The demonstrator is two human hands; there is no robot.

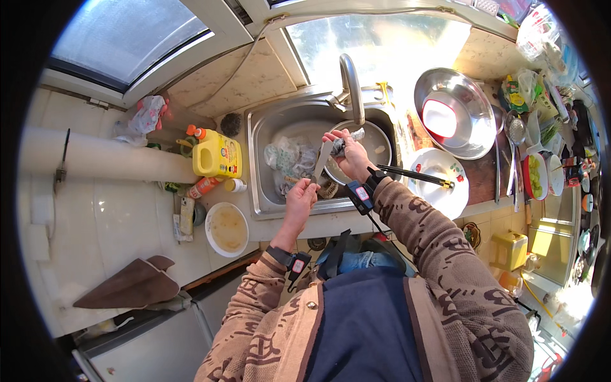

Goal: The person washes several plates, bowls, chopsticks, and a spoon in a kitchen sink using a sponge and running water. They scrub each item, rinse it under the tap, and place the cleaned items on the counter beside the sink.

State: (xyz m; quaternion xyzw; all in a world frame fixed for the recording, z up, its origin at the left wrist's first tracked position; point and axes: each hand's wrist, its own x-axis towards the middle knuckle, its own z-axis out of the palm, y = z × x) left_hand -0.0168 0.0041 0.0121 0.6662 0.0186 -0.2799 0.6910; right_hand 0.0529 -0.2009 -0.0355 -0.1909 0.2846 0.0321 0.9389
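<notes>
Over the sink, my left hand (301, 198) grips the lower end of a flat metal utensil, apparently a knife (323, 160), with its pale blade pointing up. A crumpled grey-silver cloth or wrap (340, 145) is in my right hand (354, 155), close to the blade's upper end. Beneath the right hand, a round metal basin (380, 143) sits inside the stainless-steel sink (254, 157), with a little pale matter in it. Crumpled translucent plastic bags (293, 155) fill part of the sink's left side. A brown brush-like item (328, 189) lies partly hidden between my hands.
The faucet (353, 88) arches over the sink. A yellow detergent jug (217, 153) and a bowl of cloudy liquid (227, 229) stand left. To the right are a large steel bowl (477, 126), a white floral plate (448, 203) and black chopsticks (415, 175) across the plate.
</notes>
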